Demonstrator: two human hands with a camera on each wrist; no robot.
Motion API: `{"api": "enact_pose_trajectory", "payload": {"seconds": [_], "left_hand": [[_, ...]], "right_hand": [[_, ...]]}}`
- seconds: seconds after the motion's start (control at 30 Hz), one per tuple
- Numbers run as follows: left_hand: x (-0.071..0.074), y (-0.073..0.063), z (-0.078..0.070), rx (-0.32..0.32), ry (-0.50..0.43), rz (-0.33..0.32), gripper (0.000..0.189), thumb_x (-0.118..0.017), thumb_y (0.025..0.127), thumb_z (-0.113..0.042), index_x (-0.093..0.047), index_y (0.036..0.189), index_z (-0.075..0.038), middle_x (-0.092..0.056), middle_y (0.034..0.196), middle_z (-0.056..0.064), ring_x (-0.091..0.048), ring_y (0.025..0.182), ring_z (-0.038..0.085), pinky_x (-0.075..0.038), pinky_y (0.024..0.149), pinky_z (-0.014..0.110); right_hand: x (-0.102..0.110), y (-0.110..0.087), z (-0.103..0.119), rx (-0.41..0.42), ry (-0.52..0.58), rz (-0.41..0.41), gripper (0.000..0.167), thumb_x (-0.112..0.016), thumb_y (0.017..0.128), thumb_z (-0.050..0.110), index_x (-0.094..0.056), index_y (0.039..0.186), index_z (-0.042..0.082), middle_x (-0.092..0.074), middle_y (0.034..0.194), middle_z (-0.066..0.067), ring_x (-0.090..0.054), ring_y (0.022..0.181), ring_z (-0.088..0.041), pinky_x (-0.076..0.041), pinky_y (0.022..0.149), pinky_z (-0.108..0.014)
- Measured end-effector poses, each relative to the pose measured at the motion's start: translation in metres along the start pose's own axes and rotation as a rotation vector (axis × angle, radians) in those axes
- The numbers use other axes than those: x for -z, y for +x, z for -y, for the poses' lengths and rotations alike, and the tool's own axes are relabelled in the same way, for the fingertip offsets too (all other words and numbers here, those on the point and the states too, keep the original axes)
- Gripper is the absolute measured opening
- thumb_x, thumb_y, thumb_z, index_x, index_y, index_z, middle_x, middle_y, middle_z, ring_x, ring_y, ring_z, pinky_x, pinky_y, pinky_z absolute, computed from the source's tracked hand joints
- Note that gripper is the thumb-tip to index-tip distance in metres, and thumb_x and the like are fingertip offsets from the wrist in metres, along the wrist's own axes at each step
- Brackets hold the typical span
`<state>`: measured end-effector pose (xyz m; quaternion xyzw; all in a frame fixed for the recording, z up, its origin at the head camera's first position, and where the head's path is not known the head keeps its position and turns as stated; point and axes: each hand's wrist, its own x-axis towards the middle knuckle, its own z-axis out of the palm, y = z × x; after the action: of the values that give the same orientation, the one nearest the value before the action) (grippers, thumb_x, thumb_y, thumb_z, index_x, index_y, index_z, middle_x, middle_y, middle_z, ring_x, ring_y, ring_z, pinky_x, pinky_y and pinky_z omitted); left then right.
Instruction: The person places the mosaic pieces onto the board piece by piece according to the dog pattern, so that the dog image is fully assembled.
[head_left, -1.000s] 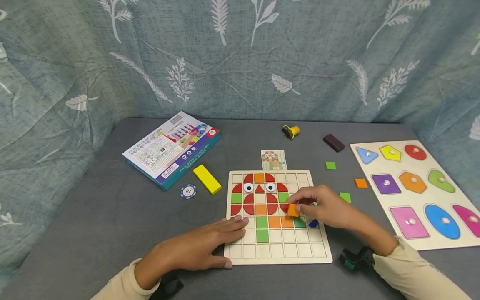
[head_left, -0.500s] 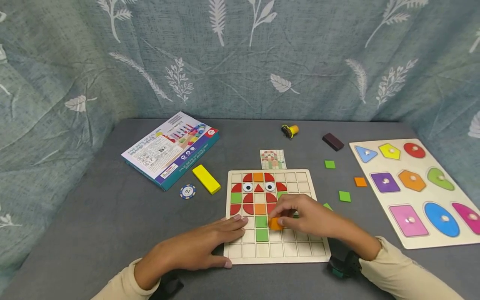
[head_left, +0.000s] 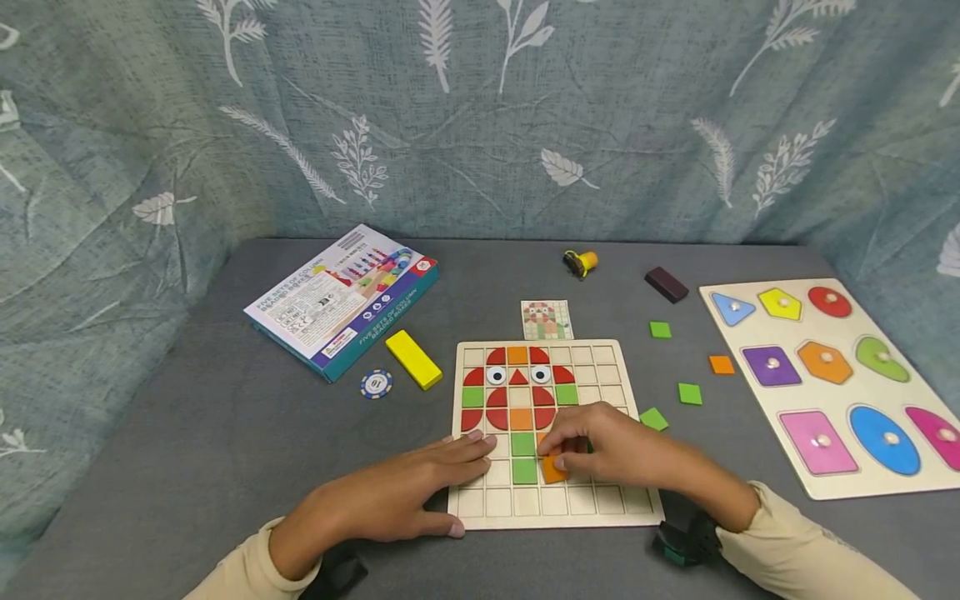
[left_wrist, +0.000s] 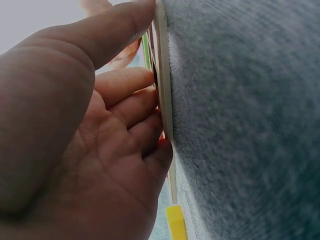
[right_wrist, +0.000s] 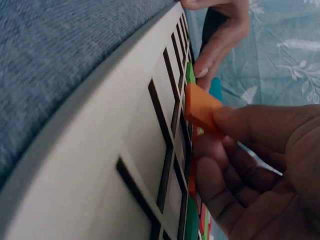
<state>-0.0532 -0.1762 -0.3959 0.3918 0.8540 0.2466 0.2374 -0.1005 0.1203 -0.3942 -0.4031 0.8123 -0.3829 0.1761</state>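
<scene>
A wooden grid board (head_left: 570,504) lies on the table, with red, green and orange tiles forming an owl-like figure. My right hand (head_left: 618,446) pinches an orange square tile (head_left: 553,469) between thumb and fingers. In the right wrist view that orange tile (right_wrist: 202,107) is tilted, one edge close to the grid. It sits just right of the lower green tile (head_left: 524,471). My left hand (head_left: 420,483) rests flat with its fingers on the board's left side and thumb near the front left corner. The right hand hides several cells on the board's right side.
A small pattern card (head_left: 547,320) lies behind the board. Loose green tiles (head_left: 690,394) and an orange tile (head_left: 722,365) lie to the right, before a knobbed shape puzzle (head_left: 817,400). A yellow block (head_left: 414,359), a poker chip (head_left: 377,383) and a box (head_left: 341,300) are left.
My right hand has carried the orange tile left and toward the front of the board, to beside the lower green tile. The left hand has stayed in place.
</scene>
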Motion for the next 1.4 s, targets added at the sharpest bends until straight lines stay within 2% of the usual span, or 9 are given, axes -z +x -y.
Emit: {"api": "enact_pose_trajectory", "payload": {"seconds": [0.23,0.47,0.73,0.9,1.07,1.27,1.4], "left_hand": [[0.001,0.000,0.000,0.023,-0.019,0.012,0.069,-0.070,0.090,-0.030,-0.039,0.150,-0.012,-0.021,0.159,-0.007,-0.014,0.146,0.012,-0.019,0.116,0.041],[0.000,0.000,0.001,-0.004,-0.008,-0.004,0.070,-0.070,0.090,-0.030,-0.039,0.149,-0.011,-0.021,0.159,-0.005,-0.015,0.146,0.015,-0.020,0.115,0.043],[0.000,0.000,0.001,-0.009,-0.002,-0.003,0.069,-0.070,0.090,-0.030,-0.039,0.149,-0.011,-0.021,0.160,-0.004,-0.015,0.146,0.015,-0.019,0.116,0.043],[0.001,0.001,0.000,0.002,-0.006,0.004,0.070,-0.070,0.090,-0.029,-0.039,0.150,-0.011,-0.020,0.160,-0.005,-0.014,0.146,0.013,-0.019,0.116,0.042],[0.000,0.001,0.000,-0.014,0.002,-0.005,0.071,-0.071,0.090,-0.029,-0.039,0.150,-0.011,-0.021,0.159,-0.004,-0.015,0.146,0.015,-0.021,0.115,0.043],[0.000,0.000,0.000,-0.004,0.003,-0.001,0.070,-0.071,0.090,-0.029,-0.039,0.149,-0.011,-0.022,0.159,-0.004,-0.016,0.146,0.016,-0.022,0.114,0.043],[0.000,0.000,-0.001,0.007,-0.009,-0.002,0.070,-0.071,0.090,-0.028,-0.039,0.150,-0.011,-0.021,0.159,-0.005,-0.015,0.146,0.014,-0.022,0.115,0.042]], "right_hand": [[-0.003,0.000,0.000,-0.019,0.024,-0.025,0.014,-0.071,0.087,0.001,-0.074,0.096,0.012,-0.060,0.082,0.010,-0.056,0.073,-0.006,-0.051,0.064,-0.023],[-0.002,0.000,0.004,-0.026,-0.017,-0.002,0.010,-0.071,0.089,0.008,-0.073,0.096,0.014,-0.058,0.082,0.011,-0.054,0.074,-0.005,-0.049,0.063,-0.022],[0.004,-0.003,0.007,-0.009,-0.015,0.019,0.014,-0.069,0.089,0.005,-0.073,0.102,0.011,-0.066,0.092,0.006,-0.059,0.078,-0.005,-0.053,0.070,-0.024],[0.009,-0.010,0.003,0.015,-0.020,-0.028,0.016,-0.069,0.089,0.004,-0.074,0.103,0.010,-0.069,0.097,0.005,-0.063,0.084,-0.006,-0.054,0.073,-0.026],[0.017,-0.022,-0.004,-0.005,-0.006,-0.085,0.018,-0.069,0.089,0.004,-0.074,0.106,0.009,-0.071,0.100,0.004,-0.065,0.092,-0.010,-0.054,0.075,-0.028],[0.023,-0.032,-0.009,-0.011,0.011,-0.105,0.016,-0.067,0.092,0.008,-0.074,0.107,0.010,-0.071,0.101,0.003,-0.064,0.090,-0.010,-0.054,0.075,-0.027],[0.028,-0.037,-0.010,-0.020,-0.016,-0.138,0.016,-0.067,0.092,0.007,-0.074,0.107,0.008,-0.071,0.102,0.001,-0.061,0.084,-0.010,-0.052,0.071,-0.026]]}}
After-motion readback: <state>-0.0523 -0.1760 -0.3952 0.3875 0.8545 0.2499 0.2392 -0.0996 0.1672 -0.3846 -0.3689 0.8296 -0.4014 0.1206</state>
